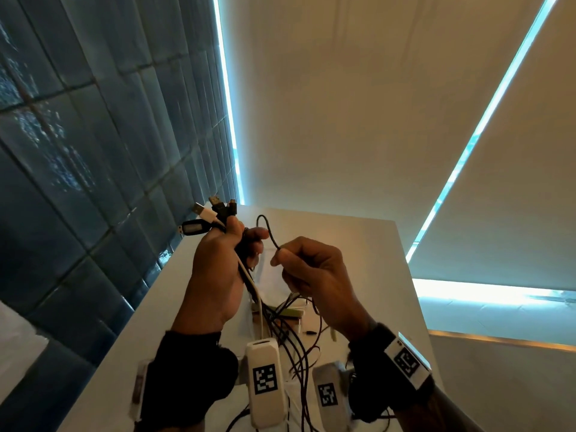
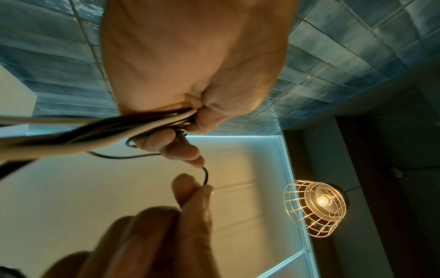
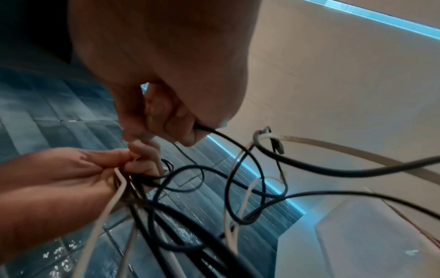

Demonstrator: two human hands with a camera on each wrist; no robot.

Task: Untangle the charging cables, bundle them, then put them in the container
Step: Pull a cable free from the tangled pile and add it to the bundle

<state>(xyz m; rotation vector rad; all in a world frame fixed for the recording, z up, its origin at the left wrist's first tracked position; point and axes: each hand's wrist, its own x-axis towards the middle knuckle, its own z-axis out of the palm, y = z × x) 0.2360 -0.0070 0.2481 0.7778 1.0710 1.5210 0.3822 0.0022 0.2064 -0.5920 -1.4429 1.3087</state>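
Blue wall tiles (image 1: 78, 151) fill the upper left of the head view, above a white table (image 1: 358, 244). Low centre, the left hand (image 1: 215, 275) clenches the charging cables (image 1: 249, 285) just below their plugs (image 1: 212, 213), gathered upward. Beside it, the right hand (image 1: 314, 275) pinches one dark cable (image 1: 268, 227) arching between them. Loose lengths below look tangled, so untangling seems partly done; bundling remains. No container is clearly visible.
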